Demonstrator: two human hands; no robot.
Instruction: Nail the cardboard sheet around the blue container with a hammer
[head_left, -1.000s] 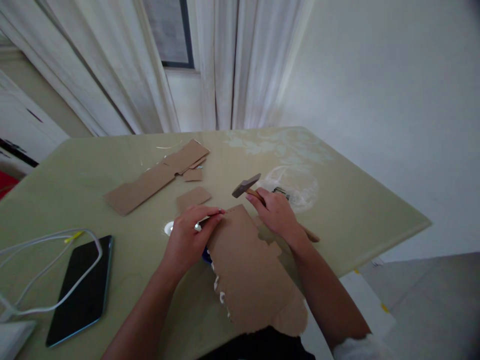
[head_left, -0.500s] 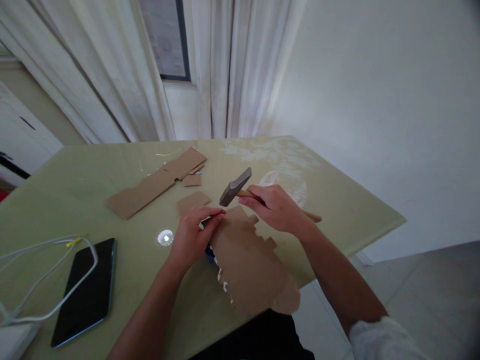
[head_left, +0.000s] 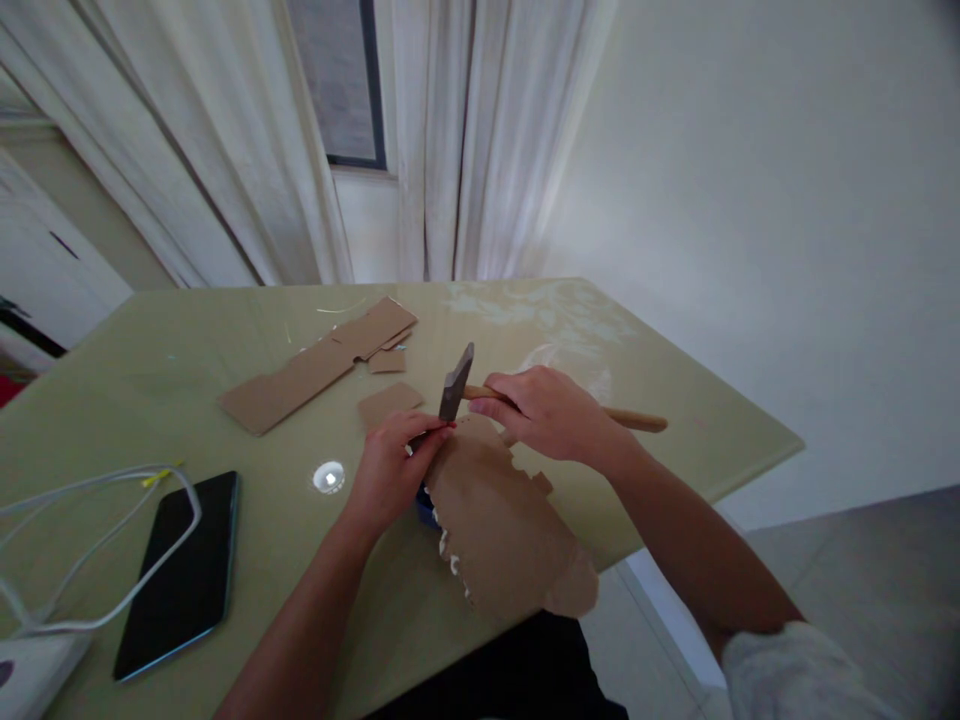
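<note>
My right hand is wrapped around the wooden handle of a hammer. The hammer's metal head is just above the fingertips of my left hand, seemingly touching or almost touching what they pinch. What those fingers hold is too small to make out; a bit of red shows at their tips. They are at the far left corner of a cut piece of brown cardboard, whose left edge has white lumps along it. Partly hidden under the cardboard is a blue object.
More cardboard strips and a small cardboard piece lie farther back on the pale green table. At left are a black tablet, a white cable and a white power strip. Clear plastic lies behind my right hand.
The hammer head has come down onto or close to my left fingertips, and its handle has turned more level. My left hand keeps its pinch at the cardboard corner. The view has shifted slightly.
</note>
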